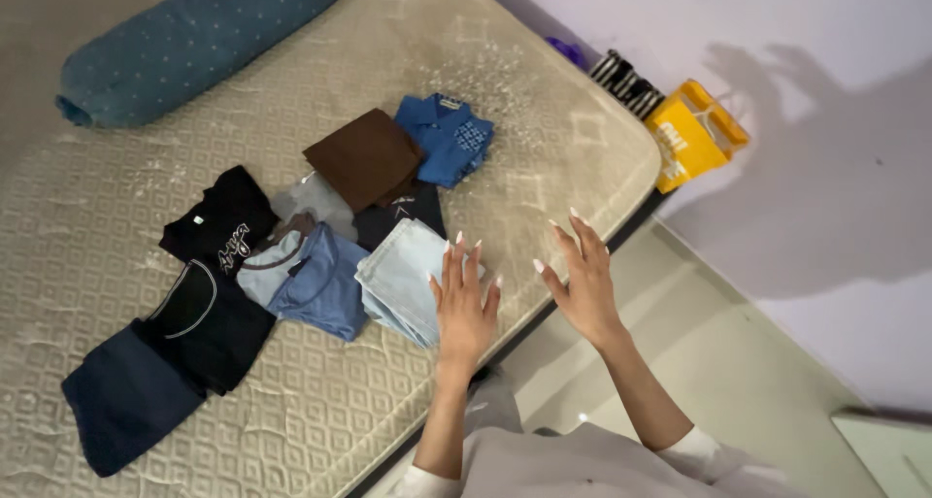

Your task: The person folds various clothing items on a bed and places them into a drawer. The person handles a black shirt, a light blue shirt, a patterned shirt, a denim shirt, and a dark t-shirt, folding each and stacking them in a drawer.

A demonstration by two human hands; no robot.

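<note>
Lying under left hand [464, 309], pale folded jeans [403, 280]

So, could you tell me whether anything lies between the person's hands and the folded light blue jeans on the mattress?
Nothing visible does. The left hand is spread open right over the near edge of the folded light blue jeans, and the right hand is open beside it, above bare mattress. The other folded clothes lie on the far side of the jeans.

Folded clothes [398, 280] on mattress [544, 100]
</note>
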